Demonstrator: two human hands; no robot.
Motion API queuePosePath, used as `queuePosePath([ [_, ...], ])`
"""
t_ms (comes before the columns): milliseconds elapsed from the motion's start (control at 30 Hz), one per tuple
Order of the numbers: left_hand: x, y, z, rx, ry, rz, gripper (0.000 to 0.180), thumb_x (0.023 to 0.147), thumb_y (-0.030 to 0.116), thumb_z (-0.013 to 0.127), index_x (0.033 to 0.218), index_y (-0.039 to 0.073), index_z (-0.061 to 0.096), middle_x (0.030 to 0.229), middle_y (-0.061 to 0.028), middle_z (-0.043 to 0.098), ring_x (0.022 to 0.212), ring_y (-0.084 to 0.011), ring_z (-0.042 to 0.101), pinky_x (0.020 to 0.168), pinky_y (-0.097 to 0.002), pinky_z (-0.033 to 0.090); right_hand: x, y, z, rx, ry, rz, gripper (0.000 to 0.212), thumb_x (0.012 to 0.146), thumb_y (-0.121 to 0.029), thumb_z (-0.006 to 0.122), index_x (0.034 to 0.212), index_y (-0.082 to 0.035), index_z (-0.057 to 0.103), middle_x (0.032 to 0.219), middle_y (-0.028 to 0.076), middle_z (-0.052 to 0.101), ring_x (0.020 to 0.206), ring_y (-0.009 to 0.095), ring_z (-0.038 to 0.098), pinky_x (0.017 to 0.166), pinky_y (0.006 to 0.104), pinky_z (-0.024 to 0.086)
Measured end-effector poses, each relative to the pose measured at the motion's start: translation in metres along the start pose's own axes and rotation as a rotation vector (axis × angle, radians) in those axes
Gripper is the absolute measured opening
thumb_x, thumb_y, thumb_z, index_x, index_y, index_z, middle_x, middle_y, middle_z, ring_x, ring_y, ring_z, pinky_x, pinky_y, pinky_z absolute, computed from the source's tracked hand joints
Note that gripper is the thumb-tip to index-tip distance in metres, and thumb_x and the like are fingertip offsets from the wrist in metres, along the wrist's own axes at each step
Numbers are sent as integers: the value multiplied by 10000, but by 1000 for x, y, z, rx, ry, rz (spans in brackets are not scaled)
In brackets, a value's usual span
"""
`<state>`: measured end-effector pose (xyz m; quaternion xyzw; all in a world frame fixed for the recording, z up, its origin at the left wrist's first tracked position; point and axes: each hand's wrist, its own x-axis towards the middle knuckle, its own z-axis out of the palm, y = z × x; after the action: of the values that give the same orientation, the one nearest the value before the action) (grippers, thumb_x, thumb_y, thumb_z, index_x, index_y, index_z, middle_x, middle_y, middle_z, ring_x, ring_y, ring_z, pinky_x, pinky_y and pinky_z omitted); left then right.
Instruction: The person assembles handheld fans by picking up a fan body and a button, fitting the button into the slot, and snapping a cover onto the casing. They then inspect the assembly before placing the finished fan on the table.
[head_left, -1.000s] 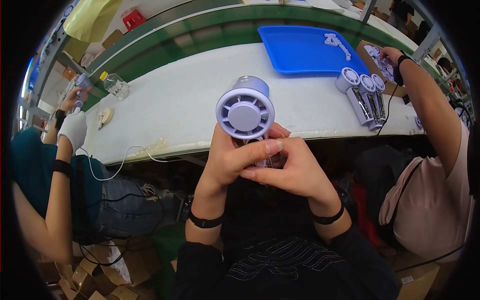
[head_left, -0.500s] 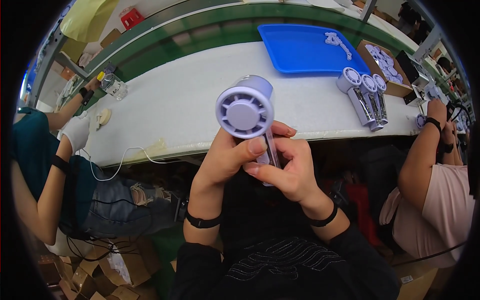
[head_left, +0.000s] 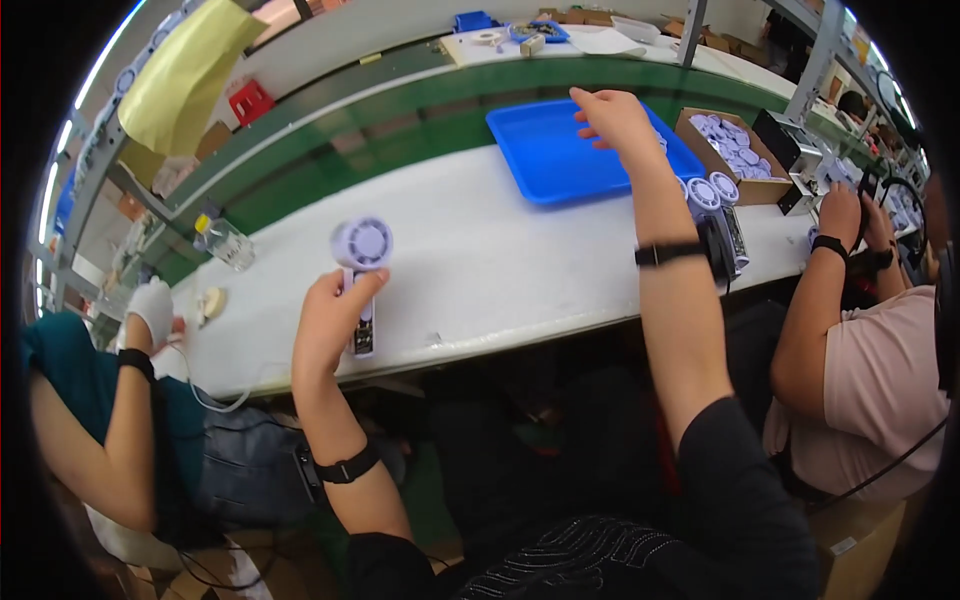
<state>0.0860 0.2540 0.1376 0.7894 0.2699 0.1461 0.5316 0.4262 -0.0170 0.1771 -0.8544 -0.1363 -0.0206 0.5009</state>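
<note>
Since half a second ago the hands have parted: both gripped one fan at the chest.
White worktable (head_left: 520,270): bears all items.
Blue tray (head_left: 560,150): far side, right of centre.
Right hand (head_left: 618,118): over tray, fingers loosely spread, holding nothing.
Left hand (head_left: 335,325): fingers wrapped round fan handle.
Lilac handheld fan (head_left: 361,262): on table, left of centre, round head away from person.

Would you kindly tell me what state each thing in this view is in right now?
Left hand: closed around handheld fan.
Handheld fan: lying on white bench, inner parts of handle exposed.
Right hand: open, reaching over blue tray.
Blue tray: lying flat.
Cardboard box: open, holding lilac parts.
Water bottle: capped, upright.
</note>
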Motion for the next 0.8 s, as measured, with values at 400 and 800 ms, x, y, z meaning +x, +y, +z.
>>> queuePosePath([
  [400,23,-25,-11,986,565,271,535,901,276,819,1326,-17,680,1220,-222,721,1128,-360,699,956,-448,553,75,65,30,-823,-39,250,441,982,-175,619,1395,-55,719,1505,231,647,1380,405,642,1121,513,532],
  [800,50,51,177,390,117,849,206,947,135,727,1113,23,770,1289,-172,716,1258,-370,638,1074,-468,506,-18,30,22,-630,-48,25,229,796,-46,769,1014,-5,826,1051,250,799,1017,393,789,902,462,632],
])
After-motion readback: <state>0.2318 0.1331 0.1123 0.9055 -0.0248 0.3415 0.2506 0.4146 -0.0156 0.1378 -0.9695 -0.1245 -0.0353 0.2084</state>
